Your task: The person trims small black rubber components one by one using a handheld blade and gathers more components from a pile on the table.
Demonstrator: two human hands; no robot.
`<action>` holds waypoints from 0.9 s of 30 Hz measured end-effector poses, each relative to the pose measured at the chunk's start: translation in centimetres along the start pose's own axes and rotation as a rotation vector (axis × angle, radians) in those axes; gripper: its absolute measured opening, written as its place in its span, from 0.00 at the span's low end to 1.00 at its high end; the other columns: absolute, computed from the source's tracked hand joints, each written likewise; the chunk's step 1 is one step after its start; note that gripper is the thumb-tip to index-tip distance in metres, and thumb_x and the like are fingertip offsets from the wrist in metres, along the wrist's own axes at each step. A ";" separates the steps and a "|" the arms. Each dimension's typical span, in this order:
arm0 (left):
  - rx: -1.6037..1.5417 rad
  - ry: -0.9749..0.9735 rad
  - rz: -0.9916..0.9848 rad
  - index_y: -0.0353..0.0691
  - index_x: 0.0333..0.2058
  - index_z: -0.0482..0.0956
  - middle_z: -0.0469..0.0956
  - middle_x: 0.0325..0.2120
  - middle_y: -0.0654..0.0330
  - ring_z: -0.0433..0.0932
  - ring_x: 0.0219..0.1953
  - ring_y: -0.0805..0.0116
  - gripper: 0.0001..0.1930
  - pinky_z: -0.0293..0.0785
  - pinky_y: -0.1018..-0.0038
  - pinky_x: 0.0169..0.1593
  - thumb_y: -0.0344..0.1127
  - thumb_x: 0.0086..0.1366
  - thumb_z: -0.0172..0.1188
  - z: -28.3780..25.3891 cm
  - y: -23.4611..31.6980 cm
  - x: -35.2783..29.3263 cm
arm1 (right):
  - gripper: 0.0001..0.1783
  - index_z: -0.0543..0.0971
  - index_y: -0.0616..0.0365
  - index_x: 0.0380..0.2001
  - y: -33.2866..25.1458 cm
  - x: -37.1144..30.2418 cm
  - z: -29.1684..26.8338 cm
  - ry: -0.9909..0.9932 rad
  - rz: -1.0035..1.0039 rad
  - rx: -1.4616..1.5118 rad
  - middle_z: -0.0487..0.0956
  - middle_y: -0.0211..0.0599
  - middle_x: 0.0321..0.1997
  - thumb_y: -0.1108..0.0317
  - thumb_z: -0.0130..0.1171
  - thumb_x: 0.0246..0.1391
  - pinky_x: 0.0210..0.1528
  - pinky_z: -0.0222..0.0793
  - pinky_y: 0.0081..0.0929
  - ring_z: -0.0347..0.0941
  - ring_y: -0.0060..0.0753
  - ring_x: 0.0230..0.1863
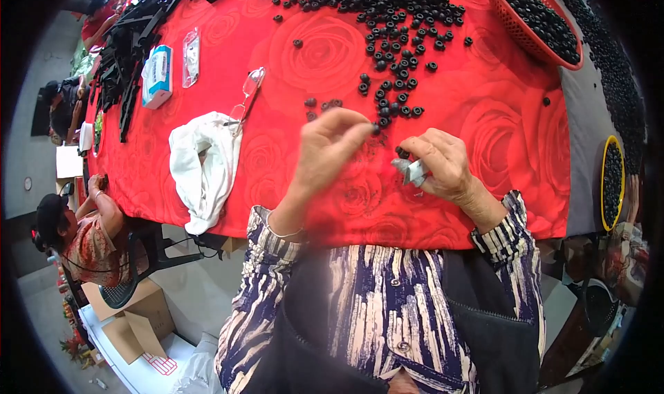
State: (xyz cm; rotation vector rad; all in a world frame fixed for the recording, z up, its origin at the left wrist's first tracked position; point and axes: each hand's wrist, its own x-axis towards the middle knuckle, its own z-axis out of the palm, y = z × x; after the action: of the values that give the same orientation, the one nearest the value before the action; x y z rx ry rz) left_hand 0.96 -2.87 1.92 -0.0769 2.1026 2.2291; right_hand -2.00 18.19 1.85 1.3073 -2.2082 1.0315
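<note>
Over the red rose-patterned cloth (318, 41), my left hand (324, 148) is slightly blurred, thumb and forefinger drawn together. At their tips is a small black round piece (375, 128). Opposite it, my right hand (446, 164) is closed around a small grey-and-white object (415, 174) with a flat end, whose kind I cannot make out. Another black round piece (401, 152) shows at that hand's fingertips. Dark crumbs (360, 186) are scattered below and between the hands. Just beyond the left hand lie several brownish round pieces (325, 106).
A loose pile of black round pieces (366, 0) spreads across the far side. At far right stands a red basket (508, 24) of them; a yellow-rimmed tray (605, 214) is lower. White cloth (200, 166), eyeglasses (250, 83) and a tissue pack (158, 76) lie left. Another person (93, 235) sits left.
</note>
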 end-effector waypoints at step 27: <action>-0.783 -0.440 -0.590 0.32 0.36 0.76 0.75 0.24 0.63 0.72 0.22 0.81 0.08 0.70 0.83 0.22 0.31 0.63 0.56 1.8 -1.6 -0.6 | 0.16 0.76 0.64 0.34 -0.7 0.1 -0.6 -0.051 0.186 0.320 0.73 0.37 0.22 0.73 0.67 0.37 0.22 0.65 0.28 0.71 0.35 0.21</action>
State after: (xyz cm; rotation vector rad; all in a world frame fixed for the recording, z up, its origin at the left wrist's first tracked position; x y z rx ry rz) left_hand 1.74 -1.00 0.45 -0.1956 0.7766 2.2419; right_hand -1.43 18.37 2.57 1.2822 -2.3063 1.4881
